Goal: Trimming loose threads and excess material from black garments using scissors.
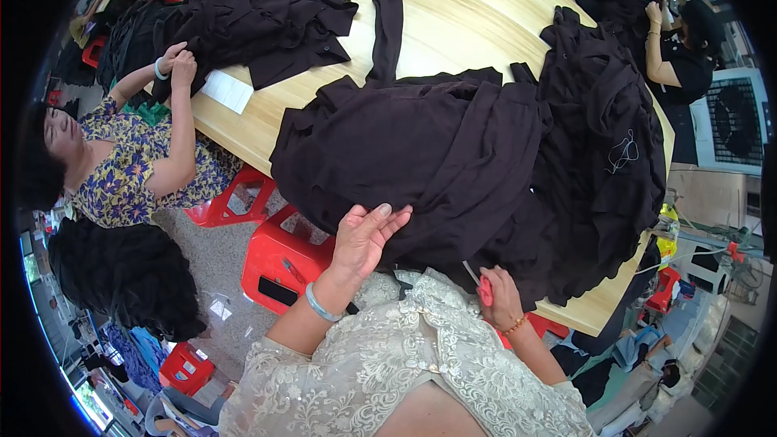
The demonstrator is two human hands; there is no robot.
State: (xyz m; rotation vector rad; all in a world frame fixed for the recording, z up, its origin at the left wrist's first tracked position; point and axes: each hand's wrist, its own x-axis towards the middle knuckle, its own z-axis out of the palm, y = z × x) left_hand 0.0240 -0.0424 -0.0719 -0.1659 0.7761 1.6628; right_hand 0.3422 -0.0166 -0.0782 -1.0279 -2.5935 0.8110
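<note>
- Left hand [366,235] lying flat, fingers spread and open, palm down on the near edge of a dark brown garment pile [453,154]; gripping nothing, seemingly pressing the cloth to keep it from sliding.
- Right hand [500,295] closed around small red-handled scissors [483,287], blades pointing up into the fabric fold just above the fist, apparently placed to trim at the hem.
- Garment pile draped directly ahead of both hands, soft, matte, heavily creased, spilling over the near edge of a pale wooden table [461,8] with smooth, glossy grain.
- Further heap of the same dark cloth [607,137] to the right of the scissors hand, crumpled, with a loose tangle of white thread on top.
- One long dark sleeve [387,16] stretched flat well beyond the left hand.
- Red plastic stool [279,263] just left of the left wrist, hard and shiny, beneath the table edge.
- Co-worker in a floral top [129,170] far to the left, both hands pinching another dark garment [251,24] beside a white paper slip [227,91].
- Second person's hands [655,12] at the far right corner, handling more dark cloth.
</note>
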